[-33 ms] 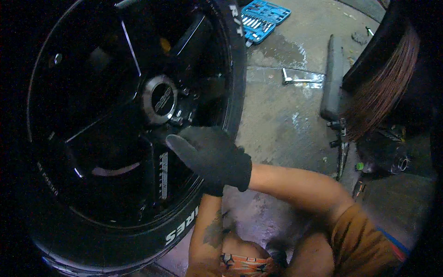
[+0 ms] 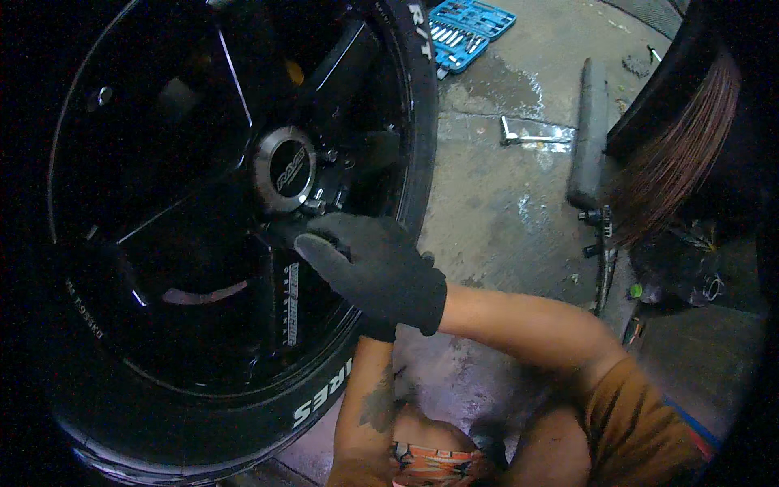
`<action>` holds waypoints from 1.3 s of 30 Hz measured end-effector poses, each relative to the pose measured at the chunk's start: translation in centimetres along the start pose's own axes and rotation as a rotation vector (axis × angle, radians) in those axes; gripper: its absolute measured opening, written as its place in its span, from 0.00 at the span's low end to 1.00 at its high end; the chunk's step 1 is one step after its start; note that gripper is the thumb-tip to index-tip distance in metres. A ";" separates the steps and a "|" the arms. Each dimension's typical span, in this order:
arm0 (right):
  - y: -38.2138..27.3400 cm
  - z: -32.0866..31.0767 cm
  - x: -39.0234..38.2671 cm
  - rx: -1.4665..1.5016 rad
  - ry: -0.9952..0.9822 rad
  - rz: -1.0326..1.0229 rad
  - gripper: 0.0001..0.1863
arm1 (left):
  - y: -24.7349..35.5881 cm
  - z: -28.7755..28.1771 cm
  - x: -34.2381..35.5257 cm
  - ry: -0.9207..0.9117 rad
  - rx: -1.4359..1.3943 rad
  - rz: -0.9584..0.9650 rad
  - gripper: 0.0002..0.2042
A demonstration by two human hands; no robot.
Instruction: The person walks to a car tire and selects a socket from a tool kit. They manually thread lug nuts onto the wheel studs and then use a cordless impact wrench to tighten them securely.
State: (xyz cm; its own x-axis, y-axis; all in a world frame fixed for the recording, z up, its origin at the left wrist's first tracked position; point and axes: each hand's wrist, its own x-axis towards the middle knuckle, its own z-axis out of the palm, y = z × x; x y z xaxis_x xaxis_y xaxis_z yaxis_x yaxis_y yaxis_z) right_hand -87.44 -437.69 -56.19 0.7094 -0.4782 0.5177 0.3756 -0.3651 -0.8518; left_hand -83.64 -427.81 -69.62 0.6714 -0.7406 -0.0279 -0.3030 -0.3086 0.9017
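Observation:
A large black spoked wheel (image 2: 195,203) with a black tyre (image 2: 419,146) fills the left side. At its middle sits a silver-rimmed centre cap (image 2: 290,170), with several metal lug nuts or studs (image 2: 318,206) beside it. My right hand (image 2: 369,264), in a dark glove, lies just below the cap, its thumb along the front and its fingers curled in. What those fingers close on is hidden. Under the right wrist, my left hand (image 2: 378,327) shows little more than its glove cuff. Its fingers are lost behind the right hand and in the dark wheel.
A blue socket set case (image 2: 471,32) lies unfolded on the concrete floor at the top. A ratchet (image 2: 531,138) lies nearer, beside a long grey bar-shaped piece (image 2: 586,138). At right are a broom (image 2: 682,154) and a clear plastic bottle (image 2: 690,284) with a green cap.
The view has shifted very slightly. Both hands keep their place just below the centre cap.

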 end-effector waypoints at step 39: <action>0.7 0.8 -0.4 -0.007 0.249 -0.108 0.14 | 3.1 0.0 -0.9 0.030 -0.065 0.007 0.23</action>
State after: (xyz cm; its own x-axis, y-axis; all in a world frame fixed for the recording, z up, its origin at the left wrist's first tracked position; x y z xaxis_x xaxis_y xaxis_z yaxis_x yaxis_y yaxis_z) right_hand -86.96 -437.17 -57.07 0.4966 -0.6172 0.6102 0.4367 -0.4299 -0.7902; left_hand -85.22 -428.14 -66.78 0.6896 -0.7242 -0.0092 -0.2639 -0.2631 0.9280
